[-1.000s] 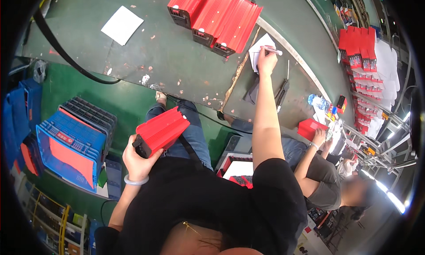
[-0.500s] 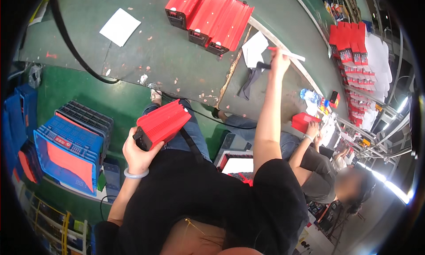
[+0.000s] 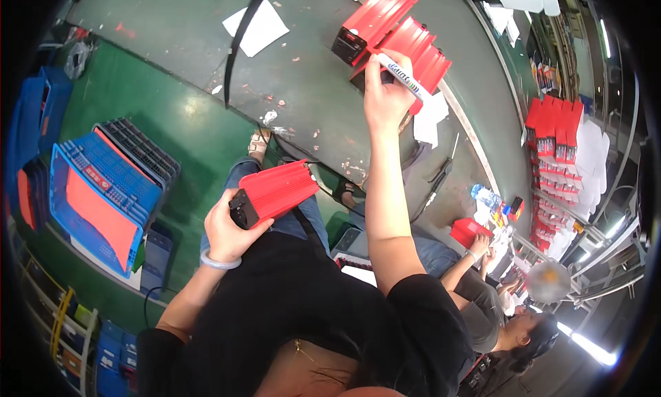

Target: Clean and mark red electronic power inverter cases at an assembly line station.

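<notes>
1. Red, ribbed and box-shaped, the finned metal housing with a black end plate (image 3: 274, 191) sits clenched in the left hand (image 3: 226, 232), held over the lap, just above the blue-jeaned knee (image 3: 289, 221), well short of the bench.
2. Raised over the grey-green workbench top (image 3: 172, 32), the right hand (image 3: 387, 97) grips a white marker pen with a dark tip (image 3: 399, 75) between thumb and fingers, its tip slanting toward the row of matching red finned housings (image 3: 396, 32) lying side by side on the bench.
3. Judging from this, marking goes best with the housing held firm and its flat face turned up toward the pen; the hold near the black end looks steady, and bracing the part on the thigh would likely keep a line clean.
4. Containers: a blue plastic crate with slotted walls (image 3: 96, 204) stands on the green floor (image 3: 186, 115) to the left, holding a flat orange-red sheet or tray; a dark ribbed crate (image 3: 141, 149) lies behind it, its contents hidden.
5. A white sheet of paper (image 3: 256, 28) lies on the bench, and a black strap (image 3: 241, 39) runs across it.
6. To the right, a co-worker's hand (image 3: 478, 244) touches a small red part (image 3: 468, 230).
</notes>
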Tool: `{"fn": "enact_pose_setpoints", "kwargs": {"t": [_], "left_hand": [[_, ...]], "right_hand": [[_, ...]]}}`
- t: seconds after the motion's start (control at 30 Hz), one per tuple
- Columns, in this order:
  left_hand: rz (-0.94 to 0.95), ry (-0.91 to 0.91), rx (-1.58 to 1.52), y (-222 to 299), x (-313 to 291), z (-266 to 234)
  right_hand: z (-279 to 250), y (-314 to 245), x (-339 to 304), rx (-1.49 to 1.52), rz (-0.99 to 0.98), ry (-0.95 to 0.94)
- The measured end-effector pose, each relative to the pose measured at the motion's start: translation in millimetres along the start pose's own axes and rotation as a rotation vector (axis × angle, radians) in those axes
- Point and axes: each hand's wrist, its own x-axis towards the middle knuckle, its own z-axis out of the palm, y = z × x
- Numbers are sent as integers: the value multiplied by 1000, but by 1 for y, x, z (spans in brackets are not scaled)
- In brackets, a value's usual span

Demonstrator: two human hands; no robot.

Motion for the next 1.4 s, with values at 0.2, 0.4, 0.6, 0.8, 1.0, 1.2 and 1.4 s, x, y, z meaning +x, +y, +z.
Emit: {"fn": "enact_pose_setpoints", "kwargs": {"t": [0.2,0.4,0.6,0.8,1.0,1.2,1.4], "left_hand": [[-51,29,-49,-12,-5,-5],[-72,43,-63,-19,-5,-6],[-74,32,-84,-22,-6,-7],[-82,18,-84,-22,-6,-6],[-77,18,-80,-24,-6,-6],[-73,13,-85,-22,-5,-7],[-71,45,-76,-20,2,-7]], "right_hand": [[3,15,29,-122,-12,100],[-2,28,31,-250,-67,25],[0,30,29,-251,-98,40],[0,31,29,-236,-99,36],[1,28,28,-292,-83,15],[0,29,25,-554,-176,-31],[-1,-5,27,-362,-145,-23]]}}
